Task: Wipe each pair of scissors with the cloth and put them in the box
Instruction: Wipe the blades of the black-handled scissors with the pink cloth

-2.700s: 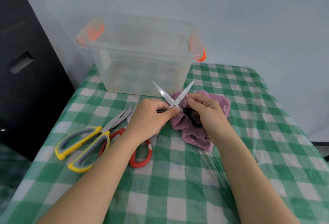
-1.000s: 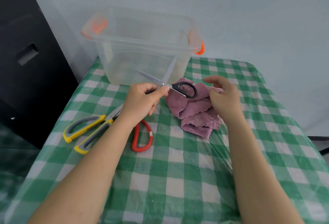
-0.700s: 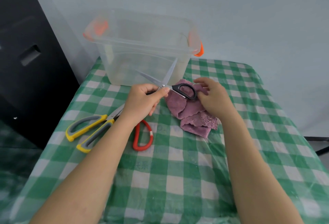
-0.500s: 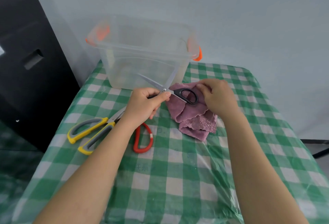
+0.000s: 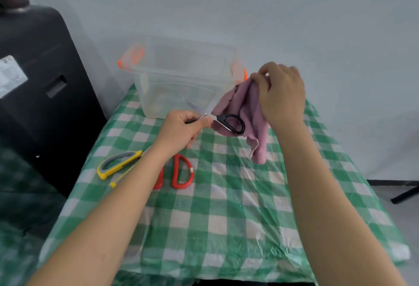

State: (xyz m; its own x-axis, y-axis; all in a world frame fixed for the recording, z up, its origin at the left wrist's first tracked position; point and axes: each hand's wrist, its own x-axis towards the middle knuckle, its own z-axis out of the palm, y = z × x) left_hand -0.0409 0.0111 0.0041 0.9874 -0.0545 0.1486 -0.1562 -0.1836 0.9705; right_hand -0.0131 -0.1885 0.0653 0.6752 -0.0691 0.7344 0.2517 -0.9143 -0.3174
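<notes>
Right grip [image 5: 280,95] now pinches the purple cloth [image 5: 247,117], lifted off the counter [image 5: 226,213] beside the clear box [image 5: 181,76]; left grip [image 5: 181,129] still clasps the open black-handled scissors [image 5: 217,117] near the pivot, so wiping can probably begin.

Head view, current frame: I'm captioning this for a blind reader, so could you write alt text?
A person's left hand holds open black-handled scissors while the right hand lifts a purple cloth beside them. Behind stands a clear box on a green checked table, where yellow scissors and red scissors lie.
</notes>
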